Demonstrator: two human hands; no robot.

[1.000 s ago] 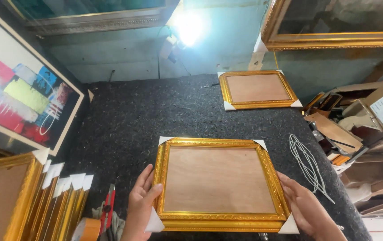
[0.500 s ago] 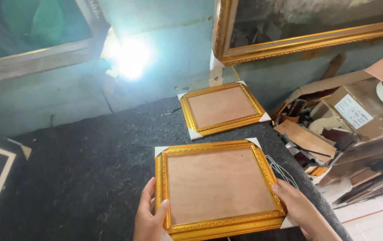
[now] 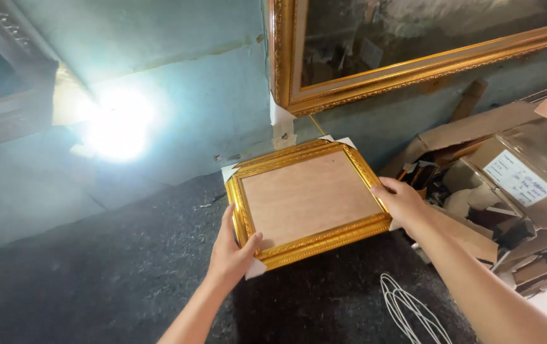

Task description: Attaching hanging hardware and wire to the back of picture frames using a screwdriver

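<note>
Hands apart, each clamped on a side of the small gold frame (image 3: 308, 200): left hand (image 3: 232, 251) at the lower left corner, right hand (image 3: 401, 200) on the right edge. Frame held tilted above the dark tabletop (image 3: 108, 274), brown backing board up, just below the large gilt frame (image 3: 413, 57) on the wall. Advisable: keep grip even, thumbs off the white corner protectors (image 3: 254, 269). Cardboard clutter (image 3: 503, 185) right of the frame, white cord (image 3: 407, 309) below it. Glare left of the frame washes out the wall; frame's front face hidden.

both arms reach forward, left hand (image 3: 232, 251) and right hand (image 3: 401, 200) curled closed, thumbs on top.
</note>
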